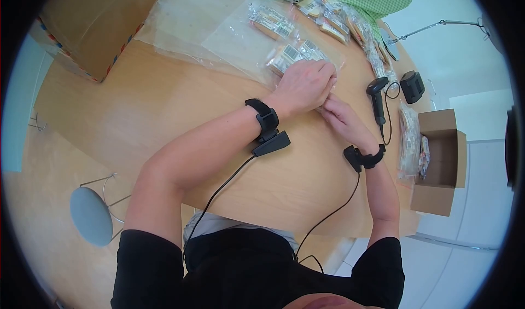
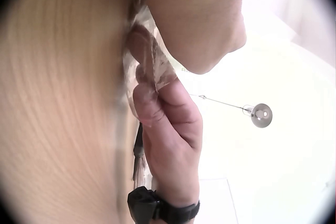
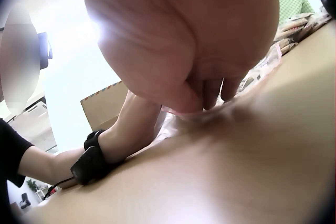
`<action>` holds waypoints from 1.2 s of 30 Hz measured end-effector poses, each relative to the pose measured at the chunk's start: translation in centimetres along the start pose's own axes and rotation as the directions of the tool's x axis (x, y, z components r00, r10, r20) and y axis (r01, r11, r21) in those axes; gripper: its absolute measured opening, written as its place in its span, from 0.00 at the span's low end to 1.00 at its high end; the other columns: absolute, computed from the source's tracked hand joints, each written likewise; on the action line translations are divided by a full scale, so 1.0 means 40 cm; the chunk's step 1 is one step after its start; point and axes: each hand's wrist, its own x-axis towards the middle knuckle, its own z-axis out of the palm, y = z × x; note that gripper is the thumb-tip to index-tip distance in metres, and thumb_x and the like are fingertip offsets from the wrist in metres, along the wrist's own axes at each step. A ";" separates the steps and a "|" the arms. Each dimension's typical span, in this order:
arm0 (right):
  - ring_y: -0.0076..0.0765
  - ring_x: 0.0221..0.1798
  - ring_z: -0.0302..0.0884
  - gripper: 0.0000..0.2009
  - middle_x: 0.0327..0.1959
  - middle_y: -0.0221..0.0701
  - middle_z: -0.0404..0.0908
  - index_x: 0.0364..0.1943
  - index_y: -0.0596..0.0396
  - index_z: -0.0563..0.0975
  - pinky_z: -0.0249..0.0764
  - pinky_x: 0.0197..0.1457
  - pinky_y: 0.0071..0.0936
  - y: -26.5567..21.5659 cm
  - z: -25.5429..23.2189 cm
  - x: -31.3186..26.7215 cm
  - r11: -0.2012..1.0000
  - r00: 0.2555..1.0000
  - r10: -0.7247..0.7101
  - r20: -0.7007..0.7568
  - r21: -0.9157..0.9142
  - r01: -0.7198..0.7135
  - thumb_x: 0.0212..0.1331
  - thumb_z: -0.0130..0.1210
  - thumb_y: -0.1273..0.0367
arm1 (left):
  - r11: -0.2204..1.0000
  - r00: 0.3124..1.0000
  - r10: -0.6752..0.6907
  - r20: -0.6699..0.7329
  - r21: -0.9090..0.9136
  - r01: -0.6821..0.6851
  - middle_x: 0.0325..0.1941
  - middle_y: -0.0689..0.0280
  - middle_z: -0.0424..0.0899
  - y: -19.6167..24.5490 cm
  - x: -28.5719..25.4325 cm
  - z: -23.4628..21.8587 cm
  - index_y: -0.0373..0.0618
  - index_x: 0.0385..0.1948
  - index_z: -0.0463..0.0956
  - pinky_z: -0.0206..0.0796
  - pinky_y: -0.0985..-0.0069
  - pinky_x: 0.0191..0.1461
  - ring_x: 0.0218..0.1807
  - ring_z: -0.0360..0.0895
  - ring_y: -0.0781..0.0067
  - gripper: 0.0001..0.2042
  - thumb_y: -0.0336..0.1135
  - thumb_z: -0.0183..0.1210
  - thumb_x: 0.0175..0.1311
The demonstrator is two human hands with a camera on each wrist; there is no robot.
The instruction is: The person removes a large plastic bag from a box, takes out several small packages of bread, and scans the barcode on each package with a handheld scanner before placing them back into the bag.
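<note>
Both hands meet at the near end of a clear plastic bag on the table. Inside it, beyond the knuckles, lie flat packets with barcode labels. My left hand is bent over the bag's end with its fingers curled down into the plastic; its fingertips are hidden in the head view. My right hand pinches the bag's edge between thumb and fingers, as the left wrist view shows. It is low, close over the tabletop, just right of the left hand.
Another bag of barcoded packets lies beyond, beside large clear plastic sheets. More wrapped packets line the far right. A barcode scanner, black stand and open cardboard box are at right. A brown striped-edge box stands left.
</note>
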 end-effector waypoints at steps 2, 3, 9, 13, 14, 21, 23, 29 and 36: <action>0.53 0.67 0.76 0.15 0.63 0.44 0.78 0.59 0.62 0.79 0.70 0.73 0.39 0.002 0.001 -0.002 1.000 1.000 0.013 0.003 0.001 -0.013 0.70 0.54 0.77 | 1.000 1.000 -0.009 0.002 -0.003 0.009 0.35 0.62 0.84 0.003 -0.001 -0.002 0.46 0.38 0.78 0.75 0.59 0.43 0.38 0.84 0.55 0.05 0.34 0.63 0.70; 0.53 0.68 0.76 0.16 0.64 0.44 0.78 0.60 0.62 0.78 0.70 0.73 0.40 0.005 0.001 -0.001 1.000 1.000 0.017 0.006 0.001 -0.017 0.70 0.53 0.77 | 1.000 1.000 -0.013 -0.001 0.000 0.013 0.35 0.62 0.84 0.005 -0.001 -0.003 0.46 0.38 0.78 0.75 0.59 0.43 0.38 0.84 0.55 0.05 0.34 0.63 0.70; 0.53 0.71 0.75 0.18 0.69 0.44 0.75 0.61 0.62 0.78 0.66 0.76 0.39 0.021 -0.012 -0.002 0.997 0.969 0.031 -0.245 -0.065 -0.048 0.69 0.52 0.79 | 1.000 1.000 -0.017 -0.026 -0.016 0.017 0.35 0.62 0.84 0.004 -0.002 0.000 0.46 0.38 0.78 0.75 0.60 0.44 0.39 0.84 0.55 0.05 0.34 0.63 0.70; 0.53 0.70 0.76 0.18 0.70 0.44 0.75 0.62 0.62 0.78 0.66 0.77 0.40 0.023 0.008 0.019 0.990 0.990 -0.009 -0.137 -0.142 -0.010 0.70 0.50 0.79 | 1.000 0.999 -0.017 -0.036 -0.015 0.017 0.36 0.62 0.83 0.006 0.001 -0.003 0.46 0.38 0.78 0.75 0.60 0.44 0.40 0.83 0.55 0.05 0.35 0.63 0.70; 0.53 0.69 0.76 0.18 0.70 0.44 0.75 0.62 0.62 0.78 0.66 0.76 0.41 0.014 0.018 0.032 0.988 0.989 -0.044 -0.138 -0.155 0.023 0.70 0.49 0.79 | 0.999 0.999 -0.022 -0.032 -0.026 0.022 0.36 0.62 0.83 0.006 0.002 -0.004 0.46 0.38 0.78 0.75 0.60 0.44 0.40 0.83 0.54 0.05 0.34 0.62 0.70; 0.39 0.67 0.78 0.16 0.59 0.38 0.85 0.61 0.63 0.78 0.70 0.74 0.38 0.036 0.029 0.041 0.993 0.995 0.099 0.008 0.067 -0.099 0.72 0.51 0.79 | 0.995 0.999 -0.036 -0.023 -0.091 0.034 0.36 0.61 0.83 0.010 0.006 -0.012 0.45 0.38 0.78 0.74 0.59 0.44 0.39 0.82 0.53 0.05 0.35 0.62 0.70; 0.46 0.69 0.76 0.16 0.66 0.40 0.79 0.60 0.64 0.79 0.68 0.75 0.39 0.016 0.020 0.040 0.989 0.992 0.106 -0.062 0.114 -0.099 0.70 0.51 0.79 | 0.995 0.998 -0.055 -0.005 -0.089 0.055 0.37 0.60 0.83 0.009 0.003 -0.012 0.45 0.38 0.78 0.74 0.59 0.44 0.39 0.82 0.53 0.05 0.35 0.62 0.70; 0.52 0.77 0.67 0.20 0.74 0.43 0.71 0.66 0.61 0.75 0.62 0.81 0.41 0.009 -0.002 0.045 0.991 0.982 0.000 -0.190 -0.130 -0.025 0.71 0.51 0.79 | 0.986 0.980 -0.151 0.128 -0.052 0.159 0.40 0.58 0.86 -0.003 -0.013 -0.005 0.43 0.41 0.79 0.76 0.59 0.47 0.44 0.85 0.52 0.10 0.40 0.62 0.71; 0.48 0.83 0.62 0.21 0.79 0.42 0.67 0.70 0.61 0.72 0.59 0.84 0.40 0.071 -0.007 0.053 0.998 0.981 -0.030 -0.194 -0.053 0.020 0.76 0.52 0.74 | 0.971 0.949 -0.234 0.212 -0.005 0.241 0.44 0.54 0.87 -0.020 -0.023 0.012 0.42 0.44 0.77 0.77 0.56 0.50 0.48 0.85 0.49 0.14 0.45 0.60 0.73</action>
